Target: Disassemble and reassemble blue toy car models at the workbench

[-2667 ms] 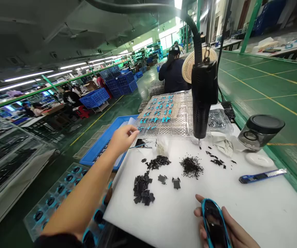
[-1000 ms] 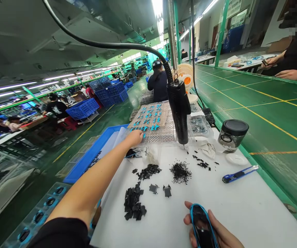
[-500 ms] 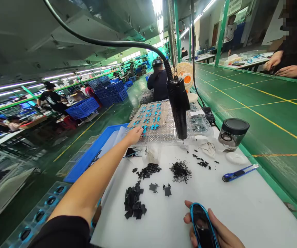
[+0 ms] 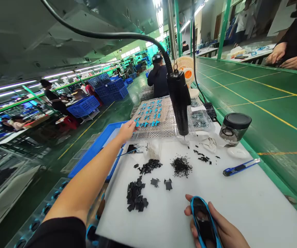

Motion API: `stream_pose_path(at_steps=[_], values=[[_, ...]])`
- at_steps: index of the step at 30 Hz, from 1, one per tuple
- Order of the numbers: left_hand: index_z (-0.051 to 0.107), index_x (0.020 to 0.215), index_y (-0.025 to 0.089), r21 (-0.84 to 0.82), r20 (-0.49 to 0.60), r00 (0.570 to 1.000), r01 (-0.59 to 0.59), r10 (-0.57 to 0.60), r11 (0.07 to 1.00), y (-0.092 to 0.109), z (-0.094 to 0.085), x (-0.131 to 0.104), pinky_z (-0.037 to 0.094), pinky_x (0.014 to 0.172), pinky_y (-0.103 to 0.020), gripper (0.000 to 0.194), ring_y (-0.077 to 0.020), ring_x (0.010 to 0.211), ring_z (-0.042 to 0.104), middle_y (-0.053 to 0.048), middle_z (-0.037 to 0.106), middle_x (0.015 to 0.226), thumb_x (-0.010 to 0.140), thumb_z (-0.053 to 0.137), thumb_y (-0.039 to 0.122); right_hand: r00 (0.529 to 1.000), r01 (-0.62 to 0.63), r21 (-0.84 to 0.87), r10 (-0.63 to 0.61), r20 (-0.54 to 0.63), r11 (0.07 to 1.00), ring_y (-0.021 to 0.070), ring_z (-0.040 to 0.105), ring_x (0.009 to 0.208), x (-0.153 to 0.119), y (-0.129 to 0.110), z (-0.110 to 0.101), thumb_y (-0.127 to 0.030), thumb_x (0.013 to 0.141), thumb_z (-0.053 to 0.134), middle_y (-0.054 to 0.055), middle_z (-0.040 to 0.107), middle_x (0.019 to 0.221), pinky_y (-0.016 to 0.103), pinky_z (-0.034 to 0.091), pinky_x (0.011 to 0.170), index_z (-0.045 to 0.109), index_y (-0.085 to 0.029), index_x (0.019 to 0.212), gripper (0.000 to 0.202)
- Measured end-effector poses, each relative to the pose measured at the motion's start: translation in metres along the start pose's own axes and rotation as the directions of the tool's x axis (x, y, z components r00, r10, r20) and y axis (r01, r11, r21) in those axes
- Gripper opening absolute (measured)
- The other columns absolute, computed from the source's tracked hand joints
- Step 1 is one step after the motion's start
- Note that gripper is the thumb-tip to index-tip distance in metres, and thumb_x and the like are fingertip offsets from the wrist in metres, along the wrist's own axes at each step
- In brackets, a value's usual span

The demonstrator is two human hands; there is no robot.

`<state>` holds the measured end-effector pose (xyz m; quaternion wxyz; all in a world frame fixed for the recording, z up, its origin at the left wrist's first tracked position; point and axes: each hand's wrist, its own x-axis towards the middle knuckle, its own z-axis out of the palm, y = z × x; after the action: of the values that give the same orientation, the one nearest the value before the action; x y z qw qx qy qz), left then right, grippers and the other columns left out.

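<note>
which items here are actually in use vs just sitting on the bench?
In hand:
- right hand holds blue-rimmed black shell
- left hand reaches clear parts tray of blue pieces

Lying about:
- utility knife
- black-lidded jar
- black part piles
- hanging screwdriver

1 car shell (image 4: 204,224), 1 knife (image 4: 241,167), 1 jar (image 4: 235,130), 1 screwdriver (image 4: 179,103).

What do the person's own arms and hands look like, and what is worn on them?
Both hands are bare: no gloves, rings or watch visible. The left arm wears a short black sleeve, leaving the forearm and left hand uncovered. Only the right hand shows; no sleeve is in view.
</note>
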<state>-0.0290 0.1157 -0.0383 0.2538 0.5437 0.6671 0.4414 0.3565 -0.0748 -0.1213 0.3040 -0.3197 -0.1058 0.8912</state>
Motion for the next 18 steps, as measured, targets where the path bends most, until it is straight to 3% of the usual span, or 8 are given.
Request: stream_pose_path(at_steps=[4,6,7,10,13,15,18], values=[[0.056,0.092,0.016,-0.033,-0.055,0.997,-0.047,0.046,0.998,0.025,-0.027,-0.061,0.053,0.091,-0.032,0.025,-0.0143,0.096,0.065,-0.003,0.069,0.095,0.096,0.045,0.038,0.997,-0.048,-0.048,0.051,0.066,0.998,0.0174,0.059,0.063,0.0,0.0,-0.008,-0.05,0.094,0.05,0.007,0.067,0.092,0.029,0.049,0.058,0.056,-0.022,0.13,0.046],[0.056,0.094,0.018,-0.057,-0.039,0.997,-0.072,0.07,0.996,0.033,-0.029,-0.105,0.053,0.095,-0.035,0.026,-0.0172,0.103,0.064,-0.004,0.069,0.103,0.095,0.046,0.042,0.995,-0.059,-0.039,0.062,0.081,0.997,0.0175,0.059,0.064,0.001,0.0,-0.01,-0.05,0.095,0.049,0.006,0.067,0.096,0.029,0.048,0.058,0.055,-0.024,0.131,0.044],[0.058,0.095,0.019,-0.096,0.022,0.996,-0.086,0.088,0.992,0.036,-0.025,-0.128,0.053,0.096,-0.037,0.025,-0.0192,0.106,0.064,-0.005,0.069,0.104,0.095,0.047,0.042,0.996,-0.045,-0.013,0.046,0.075,0.999,0.018,0.06,0.066,0.001,0.0,-0.011,-0.048,0.096,0.049,0.007,0.066,0.101,0.031,0.05,0.06,0.056,-0.024,0.13,0.042],[0.064,0.098,0.021,-0.094,0.272,0.96,-0.041,0.066,0.995,0.037,0.003,-0.193,0.055,0.091,-0.038,0.025,-0.0221,0.104,0.065,-0.008,0.071,0.106,0.095,0.049,0.041,0.994,-0.027,0.028,0.024,0.107,0.999,0.0194,0.059,0.073,0.003,0.0,-0.01,-0.045,0.097,0.047,0.008,0.064,0.105,0.033,0.051,0.062,0.058,-0.022,0.127,0.039],[0.066,0.106,0.02,-0.013,0.507,0.86,-0.059,0.057,0.998,0.032,0.049,-0.234,0.053,0.091,-0.037,0.029,-0.0206,0.101,0.065,-0.009,0.07,0.109,0.098,0.043,0.035,0.992,-0.017,0.048,0.011,0.122,0.999,0.019,0.059,0.073,0.004,-0.002,-0.008,-0.044,0.098,0.044,0.008,0.063,0.105,0.033,0.051,0.061,0.059,-0.02,0.126,0.04],[0.065,0.11,0.021,-0.001,0.539,0.838,-0.1,0.085,0.995,0.026,0.077,-0.245,0.051,0.093,-0.036,0.03,-0.0197,0.103,0.064,-0.009,0.069,0.111,0.1,0.039,0.033,0.992,-0.014,0.064,0.006,0.123,0.998,0.0184,0.059,0.073,0.004,-0.003,-0.007,-0.043,0.099,0.043,0.008,0.063,0.105,0.032,0.052,0.061,0.059,-0.02,0.126,0.039],[0.063,0.11,0.021,0.01,0.496,0.859,-0.154,0.128,0.988,0.016,0.1,-0.25,0.05,0.095,-0.037,0.028,-0.0201,0.109,0.062,-0.009,0.068,0.115,0.1,0.039,0.03,0.992,-0.008,0.084,-0.003,0.129,0.996,0.0176,0.059,0.072,0.003,-0.005,-0.006,-0.042,0.099,0.043,0.008,0.063,0.104,0.032,0.052,0.061,0.06,-0.02,0.124,0.038]])
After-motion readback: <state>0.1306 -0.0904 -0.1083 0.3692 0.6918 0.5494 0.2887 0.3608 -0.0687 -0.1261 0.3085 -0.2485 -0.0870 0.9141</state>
